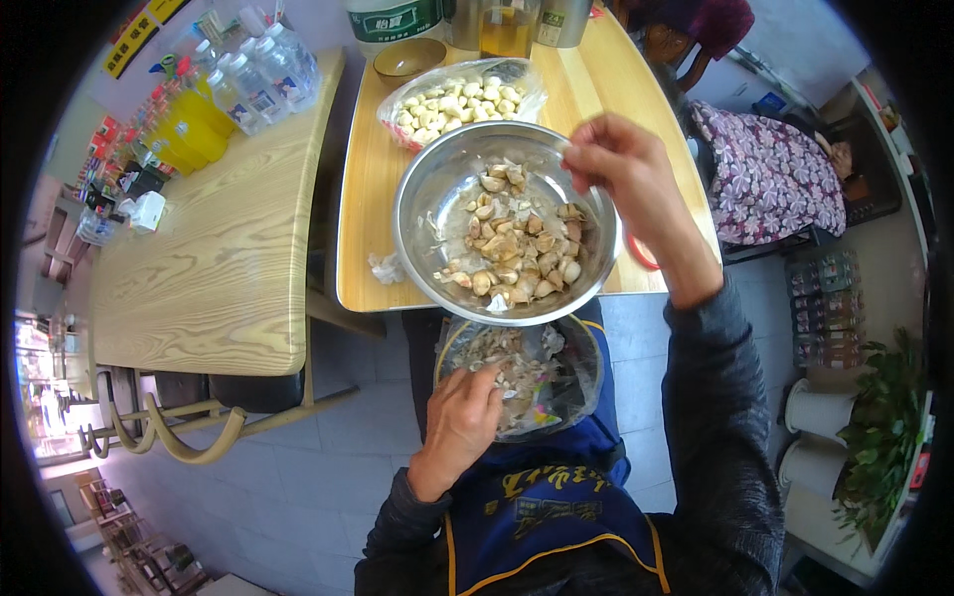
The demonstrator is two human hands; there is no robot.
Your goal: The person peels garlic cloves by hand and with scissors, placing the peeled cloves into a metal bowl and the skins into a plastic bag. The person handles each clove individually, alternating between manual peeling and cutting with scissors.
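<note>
A stainless steel bowl (417, 223) sits at the front edge of the wooden table, holding unpeeled garlic cloves (514, 253) and bits of skin. My right hand (615, 160) is raised at the bowl's right rim, thumb and fingers pinched together; whether something small is between them cannot be told. Below the bowl, a bin lined with a clear plastic bag (589, 372) holds garlic skins (488, 346). Over its left side is my left hand (462, 417), fingers bent and partly hidden, so its grip is unclear. Behind the bowl lies a plastic bag of peeled garlic cloves (455, 104).
A brown bowl (410, 61), a large water bottle (393, 22) and a container of yellow liquid (508, 30) stand at the table's back. Crumpled tissue (386, 268) lies left of the steel bowl. A second table (216, 283) with bottles is at left. Another person's floral garment shows at right.
</note>
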